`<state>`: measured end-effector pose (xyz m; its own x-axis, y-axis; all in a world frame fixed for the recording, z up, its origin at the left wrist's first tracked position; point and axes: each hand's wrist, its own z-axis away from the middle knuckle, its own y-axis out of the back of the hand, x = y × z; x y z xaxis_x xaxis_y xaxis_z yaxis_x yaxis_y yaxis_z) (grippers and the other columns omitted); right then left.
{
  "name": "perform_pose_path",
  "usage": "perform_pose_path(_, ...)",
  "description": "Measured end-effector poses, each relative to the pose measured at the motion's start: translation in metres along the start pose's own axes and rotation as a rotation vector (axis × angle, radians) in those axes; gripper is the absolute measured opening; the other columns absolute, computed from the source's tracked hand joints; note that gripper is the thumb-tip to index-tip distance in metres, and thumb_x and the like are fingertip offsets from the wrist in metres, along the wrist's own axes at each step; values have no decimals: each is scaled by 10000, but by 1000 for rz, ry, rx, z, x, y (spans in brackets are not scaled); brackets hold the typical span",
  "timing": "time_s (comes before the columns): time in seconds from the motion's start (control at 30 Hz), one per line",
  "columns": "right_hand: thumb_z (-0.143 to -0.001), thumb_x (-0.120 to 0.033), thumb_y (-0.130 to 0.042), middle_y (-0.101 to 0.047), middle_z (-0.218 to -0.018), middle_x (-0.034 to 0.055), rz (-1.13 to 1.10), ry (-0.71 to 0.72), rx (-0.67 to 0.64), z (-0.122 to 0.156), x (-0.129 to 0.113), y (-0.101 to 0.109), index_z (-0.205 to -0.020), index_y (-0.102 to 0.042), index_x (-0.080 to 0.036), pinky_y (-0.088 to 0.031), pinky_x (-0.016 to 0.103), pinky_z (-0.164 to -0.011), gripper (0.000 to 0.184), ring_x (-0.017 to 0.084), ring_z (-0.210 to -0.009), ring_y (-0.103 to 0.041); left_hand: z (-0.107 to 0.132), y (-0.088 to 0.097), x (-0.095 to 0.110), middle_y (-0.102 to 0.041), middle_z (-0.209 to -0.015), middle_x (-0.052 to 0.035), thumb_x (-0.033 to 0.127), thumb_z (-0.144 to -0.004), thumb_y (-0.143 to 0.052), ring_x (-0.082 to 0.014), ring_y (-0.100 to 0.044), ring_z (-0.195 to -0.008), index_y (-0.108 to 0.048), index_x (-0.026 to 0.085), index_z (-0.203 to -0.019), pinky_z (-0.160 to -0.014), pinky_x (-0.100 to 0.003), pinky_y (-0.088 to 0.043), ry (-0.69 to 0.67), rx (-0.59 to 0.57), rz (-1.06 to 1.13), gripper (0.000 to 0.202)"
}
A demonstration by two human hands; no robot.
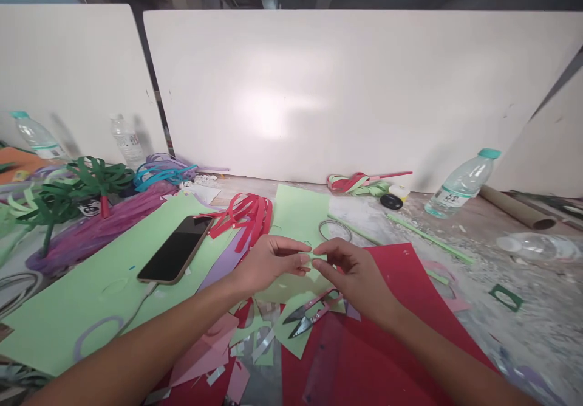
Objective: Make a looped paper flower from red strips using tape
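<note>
My left hand [274,261] and my right hand [350,269] meet above the middle of the table. Thumb and index finger of each are pinched around a small light green piece of paper [315,255], hard to tell from the green sheet behind it. That light green sheet [303,205] lies beneath and beyond the hands. Just below them, scissors [314,312] with pink handles rest on green paper scraps. A red sheet [410,272] spreads under my right forearm. Behind my left hand is a bundle of red paper strips [248,214].
A phone [177,249] with a cable lies on a large green sheet [59,309]. Bottles stand at the back, one of them a clear bottle [462,184] on the right. A cardboard tube [519,207] and a ring [335,231] also lie there. White panels [364,90] border the table's far edge.
</note>
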<state>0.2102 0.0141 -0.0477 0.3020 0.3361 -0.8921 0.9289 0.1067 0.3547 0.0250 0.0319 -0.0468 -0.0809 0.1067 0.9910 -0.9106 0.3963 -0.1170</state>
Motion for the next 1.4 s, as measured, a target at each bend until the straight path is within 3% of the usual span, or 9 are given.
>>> perform_pose_path(0.27, -748, -412, -668, -512, -598, -23, -122, -38, -36, -4, -2, -3, -814, -640, -188, -389, 244, -489, 235, 125, -547, -479, 1, 3, -6, -697, -719, -40, 295, -664, -772, -143, -653, -699, -711, 123, -892, -728, -297, -541, -56, 57, -33, 292)
perform_pose_path(0.4, -777, -387, -649, -550, -651, -6, -85, -56, -77, -6, 2, 1, -849, -649, -184, -390, 246, -503, 215, 126, -576, -487, 3, 2, -3, -675, -756, -47, 313, -718, -720, -154, -641, -744, -685, 124, -890, -725, -294, -528, -104, 4, -148, 258)
perform_pose_path(0.63, -769, -335, -687, -584, -674, -11, -203, -123, -237, -13, 3, 11, -843, -639, -171, -384, 223, -524, 186, 104, -591, -499, 11, 7, 8, -617, -845, -41, 305, -826, -590, -173, -629, -765, -589, 179, -919, -602, -265, -488, -124, -312, -138, 157)
perform_pose_path(0.83, -763, -331, -695, -632, -618, -12, -369, -171, -402, -9, -2, 7, -846, -628, -180, -408, 239, -475, 185, 141, -520, -604, 15, 5, 12, -655, -940, -109, 348, -806, -563, -194, -641, -778, -629, 145, -888, -604, -261, -452, 48, -615, 26, 229)
perform_pose_path(0.97, -712, -319, -743, -611, -569, -33, -392, -219, -370, -6, -5, 1, -796, -644, -173, -367, 194, -425, 196, 91, -467, -543, 16, 2, 11, -681, -951, -144, 390, -767, -559, -226, -654, -783, -652, 116, -965, -625, -289, -454, 163, -799, 153, 351)
perform_pose_path(1.13, -677, -289, -777, -655, -647, 1, -488, -215, -427, -2, -2, -7, -784, -672, -155, -421, 202, -519, 201, 106, -581, -585, 16, 3, 4, -675, -1051, -132, 471, -728, -567, -260, -656, -866, -633, 155, -1084, -720, -359, -470, 283, -954, 340, 481)
perform_pose_path(1.23, -676, -296, -777, -659, -664, 11, -510, -212, -456, -1, -1, -9, -783, -669, -154, -422, 213, -532, 209, 116, -599, -591, 17, 4, 5, -678, -1049, -121, 469, -708, -584, -252, -656, -865, -644, 159, -1091, -737, -353, -467, 315, -964, 319, 497)
perform_pose_path(1.3, -690, -316, -765, -652, -691, 5, -468, -195, -433, -4, 1, -7, -837, -663, -172, -420, 219, -537, 229, 120, -614, -589, 17, 5, 9, -685, -1019, -133, 461, -747, -549, -254, -656, -850, -667, 145, -1061, -719, -349, -469, 267, -899, 230, 461)
perform_pose_path(1.4, -760, -345, -695, -657, -833, 25, -250, -114, -311, -13, 4, 3, -950, -641, -207, -453, 265, -638, 241, 157, -745, -604, 15, 11, 19, -691, -986, -128, 435, -832, -473, -232, -640, -841, -706, 145, -964, -701, -314, -462, 19, -562, -83, 394)
